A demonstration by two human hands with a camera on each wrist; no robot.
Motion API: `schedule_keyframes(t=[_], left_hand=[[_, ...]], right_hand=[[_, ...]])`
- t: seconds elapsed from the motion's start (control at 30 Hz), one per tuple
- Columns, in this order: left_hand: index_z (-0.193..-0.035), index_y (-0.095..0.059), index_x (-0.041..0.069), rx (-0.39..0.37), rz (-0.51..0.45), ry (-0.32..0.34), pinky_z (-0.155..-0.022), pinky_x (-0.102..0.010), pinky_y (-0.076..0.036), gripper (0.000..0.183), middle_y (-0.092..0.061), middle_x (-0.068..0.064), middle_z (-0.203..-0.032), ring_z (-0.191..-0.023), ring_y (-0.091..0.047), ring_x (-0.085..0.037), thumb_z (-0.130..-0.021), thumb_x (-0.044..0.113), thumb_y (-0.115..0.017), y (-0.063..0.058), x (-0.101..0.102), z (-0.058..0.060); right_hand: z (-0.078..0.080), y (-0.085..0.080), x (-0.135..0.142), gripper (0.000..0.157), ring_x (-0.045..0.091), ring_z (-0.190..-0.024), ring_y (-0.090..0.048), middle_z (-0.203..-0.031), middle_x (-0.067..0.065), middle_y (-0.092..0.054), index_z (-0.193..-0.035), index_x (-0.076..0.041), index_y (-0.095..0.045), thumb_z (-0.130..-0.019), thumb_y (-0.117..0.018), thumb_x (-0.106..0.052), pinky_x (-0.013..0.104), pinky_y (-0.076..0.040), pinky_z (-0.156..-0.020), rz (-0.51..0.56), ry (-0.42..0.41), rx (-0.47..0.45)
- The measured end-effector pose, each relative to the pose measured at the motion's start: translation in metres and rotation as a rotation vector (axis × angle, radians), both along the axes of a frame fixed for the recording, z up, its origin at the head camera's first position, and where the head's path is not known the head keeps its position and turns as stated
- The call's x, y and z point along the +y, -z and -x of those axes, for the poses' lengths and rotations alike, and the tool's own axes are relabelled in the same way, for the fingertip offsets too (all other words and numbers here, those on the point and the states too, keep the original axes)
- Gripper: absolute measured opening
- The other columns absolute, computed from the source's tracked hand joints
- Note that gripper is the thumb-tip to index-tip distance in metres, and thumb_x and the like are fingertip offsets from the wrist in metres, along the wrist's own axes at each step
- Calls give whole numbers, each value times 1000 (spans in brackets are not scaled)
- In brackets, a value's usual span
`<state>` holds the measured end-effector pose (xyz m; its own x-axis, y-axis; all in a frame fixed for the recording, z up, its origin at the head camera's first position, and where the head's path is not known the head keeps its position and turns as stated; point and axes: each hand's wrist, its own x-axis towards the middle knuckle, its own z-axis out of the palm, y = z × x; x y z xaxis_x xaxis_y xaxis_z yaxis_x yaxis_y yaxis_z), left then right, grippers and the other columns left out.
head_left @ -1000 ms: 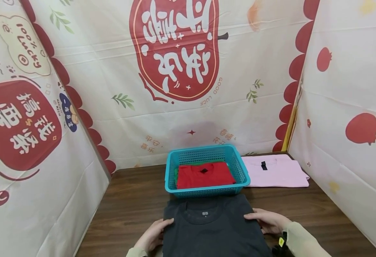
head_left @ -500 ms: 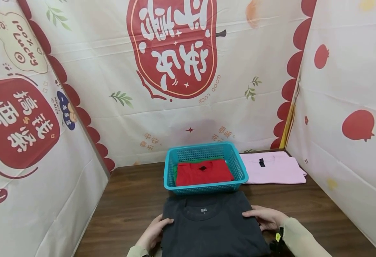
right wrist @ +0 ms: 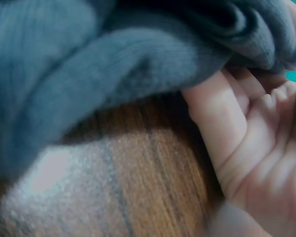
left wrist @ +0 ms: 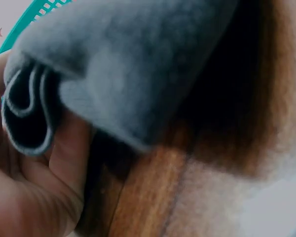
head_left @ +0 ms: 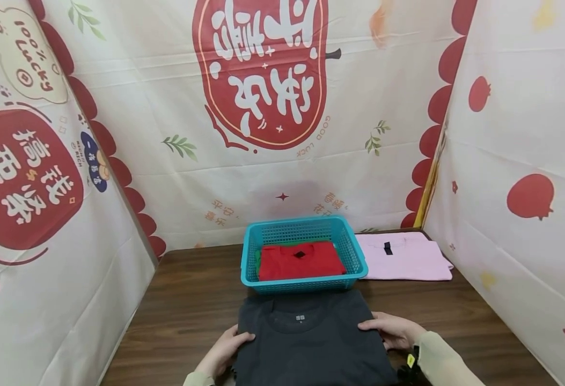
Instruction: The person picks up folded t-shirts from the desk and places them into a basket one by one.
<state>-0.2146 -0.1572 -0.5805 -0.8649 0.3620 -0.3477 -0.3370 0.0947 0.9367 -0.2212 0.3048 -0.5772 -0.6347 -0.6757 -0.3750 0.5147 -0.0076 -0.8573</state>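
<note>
A folded dark grey T-shirt (head_left: pixel 306 343) is held up by its two sides, collar toward the basket. My left hand (head_left: pixel 224 346) grips the left edge, thumb on top and fingers underneath; the left wrist view shows the folded layers of the shirt (left wrist: pixel 113 64) between thumb and fingers. On the opposite edge my right hand (head_left: pixel 394 329) holds the cloth the same way, and in the right wrist view its fingers (right wrist: pixel 219 113) go under the shirt. Bare tabletop shows beneath the cloth in both wrist views. Just beyond the collar stands a turquoise basket (head_left: pixel 303 286) with a folded red shirt (head_left: pixel 301 262) inside.
Green cloth (head_left: pixel 258 262) peeks out from under the red shirt. A folded pink shirt (head_left: pixel 403 257) lies on the wooden table (head_left: pixel 181 300), right of the basket. Printed white fabric walls (head_left: pixel 282 177) stand at the back and both sides.
Both hands keep their hold on the grey shirt, which stays close in front of the basket. The head view has shifted slightly; little else differs.
</note>
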Motion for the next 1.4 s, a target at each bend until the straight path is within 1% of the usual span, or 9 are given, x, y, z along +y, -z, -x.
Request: schedule_keyframes(t=[0.1, 0.2, 0.33, 0.47, 0.67, 0.83, 1.03, 1.3, 1.4], left_hand=[[-133, -47, -7, 14, -11, -6, -77, -40, -55, 51, -66, -11, -107, -90, -66, -24, -92, 21, -60, 2, 3, 1], [-131, -49, -8, 33, 6, -23, -76, -40, -55, 48, -66, -10, -106, -89, -66, -23, -92, 19, -60, 3, 6, 2], [-130, -50, -9, 63, 47, -48, -76, -39, -54, 48, -66, -10, -106, -87, -66, -22, -92, 19, -61, 2, 6, 6], [-131, -50, -9, 81, 72, -62, -76, -40, -54, 50, -67, -10, -105, -87, -66, -23, -93, 21, -62, 0, 3, 9], [-130, -51, -8, 69, 104, -54, -75, -40, -54, 50, -67, -8, -103, -85, -66, -22, -94, 24, -61, 0, -3, 5], [-129, -53, -7, 82, 107, -61, -75, -40, -54, 49, -67, -8, -104, -86, -66, -22, -94, 25, -62, 2, 2, 4], [-128, -53, -8, 81, 92, -70, -75, -40, -53, 47, -67, -8, -101, -83, -66, -22, -94, 23, -61, 6, 5, -1], [-128, -53, -8, 80, 81, -81, -73, -38, -53, 47, -68, -6, -101, -83, -65, -20, -94, 22, -62, 6, 0, -3], [-127, -54, -8, 86, 73, -90, -72, -37, -53, 45, -69, -6, -101, -82, -65, -19, -93, 21, -62, 7, -2, -2]], right_hand=[[0, 1, 4, 61, 36, -116, -57, -129, 18, -57, -150, 7, -8, -105, -39, -20, 44, -53, -84, -6, 1, -5], [2, 2, 7, 61, 37, -117, -56, -130, 18, -56, -150, 7, -6, -105, -38, -19, 45, -52, -86, 0, -5, -6], [5, 3, 6, 60, 36, -117, -56, -129, 18, -56, -150, 7, -8, -105, -38, -19, 47, -51, -88, 11, -2, -4], [7, 6, 3, 57, 35, -114, -58, -127, 18, -58, -150, 7, -14, -106, -36, -23, 45, -51, -87, 22, 16, -5], [4, 11, -2, 56, 35, -115, -58, -128, 18, -58, -150, 7, -14, -108, -29, -27, 45, -50, -89, 54, -12, -23], [1, 7, 2, 55, 35, -114, -59, -127, 17, -59, -149, 8, -16, -107, -33, -23, 46, -51, -89, 32, 4, 10], [-2, 5, 3, 55, 35, -113, -59, -126, 15, -59, -149, 9, -17, -105, -37, -19, 48, -51, -89, -11, 14, 39], [0, 7, -2, 61, 35, -114, -58, -129, 15, -57, -150, 9, -6, -105, -39, -17, 48, -50, -89, -12, 20, 34], [1, 4, -4, 61, 35, -113, -59, -128, 15, -57, -150, 9, -7, -105, -39, -17, 48, -51, -89, -8, 27, 36]])
